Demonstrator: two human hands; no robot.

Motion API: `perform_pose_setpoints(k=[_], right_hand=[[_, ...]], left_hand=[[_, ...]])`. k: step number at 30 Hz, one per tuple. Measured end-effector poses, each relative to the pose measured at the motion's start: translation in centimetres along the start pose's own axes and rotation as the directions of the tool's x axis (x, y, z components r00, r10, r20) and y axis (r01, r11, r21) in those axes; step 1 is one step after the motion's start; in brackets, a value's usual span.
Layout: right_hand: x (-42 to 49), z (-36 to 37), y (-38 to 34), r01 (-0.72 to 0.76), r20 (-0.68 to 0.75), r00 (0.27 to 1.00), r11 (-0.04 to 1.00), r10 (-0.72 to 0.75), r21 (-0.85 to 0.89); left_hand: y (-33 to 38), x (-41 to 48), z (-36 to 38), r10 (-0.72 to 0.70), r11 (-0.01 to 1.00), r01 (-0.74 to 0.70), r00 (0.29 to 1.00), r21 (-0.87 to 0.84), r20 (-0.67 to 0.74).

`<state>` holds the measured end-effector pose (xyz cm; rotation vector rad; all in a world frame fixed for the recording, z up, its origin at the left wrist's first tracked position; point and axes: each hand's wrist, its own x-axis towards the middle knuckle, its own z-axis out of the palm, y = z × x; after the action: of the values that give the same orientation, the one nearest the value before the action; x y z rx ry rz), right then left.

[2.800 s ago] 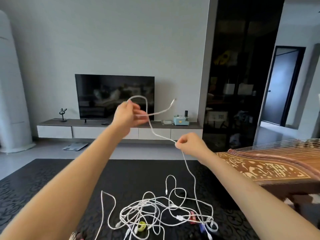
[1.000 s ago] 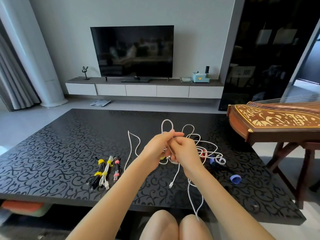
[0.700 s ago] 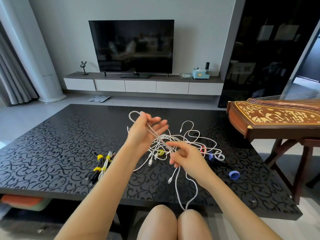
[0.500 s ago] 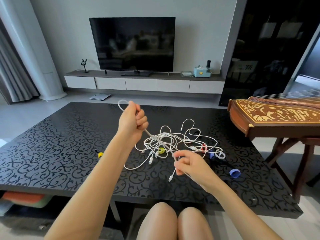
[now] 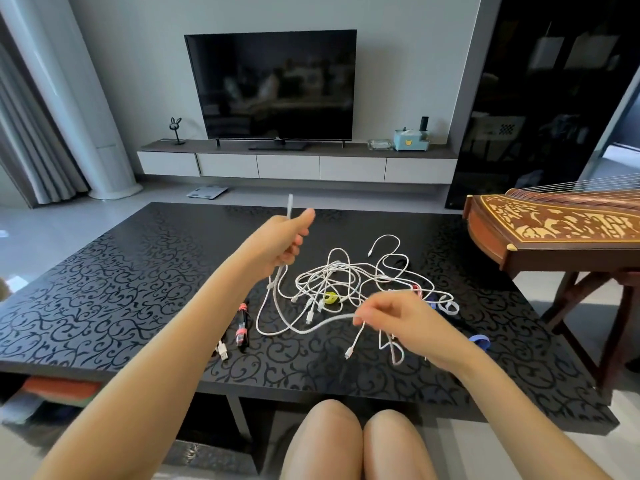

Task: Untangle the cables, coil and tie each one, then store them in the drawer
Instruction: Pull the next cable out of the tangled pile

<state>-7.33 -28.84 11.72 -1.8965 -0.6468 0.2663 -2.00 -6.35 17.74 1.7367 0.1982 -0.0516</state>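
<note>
My left hand (image 5: 284, 241) is raised over the black patterned table (image 5: 114, 282) and grips a folded bight of a white cable (image 5: 273, 320), whose narrow loop sticks up above the fist. The cable hangs down, sags onto the table and rises to my right hand (image 5: 398, 317), which pinches it near its plug end; the plug dangles below. Behind both hands lies a tangle of white cables (image 5: 349, 275) with a yellow tie in it. Tied cable bundles (image 5: 240, 329) lie left of the sag, partly hidden by my left forearm.
Blue strap ties (image 5: 479, 341) lie at the right of the table. A wooden zither (image 5: 554, 233) on a stand is close to the table's right edge. A TV console with white drawers (image 5: 287, 166) stands against the far wall. My knees are under the front edge.
My hands have parted: the left one rose and moved right with the loop, the right one slid along the cable toward its plug end. The view tilted down from the wall to the table.
</note>
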Motion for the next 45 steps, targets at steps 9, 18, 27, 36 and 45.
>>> perform_pose_setpoints(k=[9,18,27,36,45], right_hand=[[3.9,-1.0,-4.7,0.071,-0.288,0.904,0.776,-0.315,-0.626],[4.4,-1.5,-6.1,-0.157,-0.222,0.965,0.985,0.138,-0.068],[4.4,-4.2,-6.5,-0.216,0.029,0.976,0.972,0.215,0.090],[6.1,-2.8,-0.5,-0.127,-0.312,0.940,0.990,0.141,0.067],[10.6,-0.2,2.7,-0.172,-0.332,0.936,0.976,0.120,-0.133]], left_hand=[[-2.0,-1.5,3.3,0.023,0.985,-0.107,0.856,0.133,0.517],[-3.4,-3.1,5.1,0.068,0.968,-0.216,0.720,0.130,0.690],[-3.8,-3.7,5.7,0.184,0.862,-0.381,0.849,0.333,0.496],[0.9,-1.5,5.6,0.425,0.886,-0.444,0.893,0.135,0.147],[5.8,0.6,3.9,0.484,0.807,-0.473,0.873,-0.353,-0.063]])
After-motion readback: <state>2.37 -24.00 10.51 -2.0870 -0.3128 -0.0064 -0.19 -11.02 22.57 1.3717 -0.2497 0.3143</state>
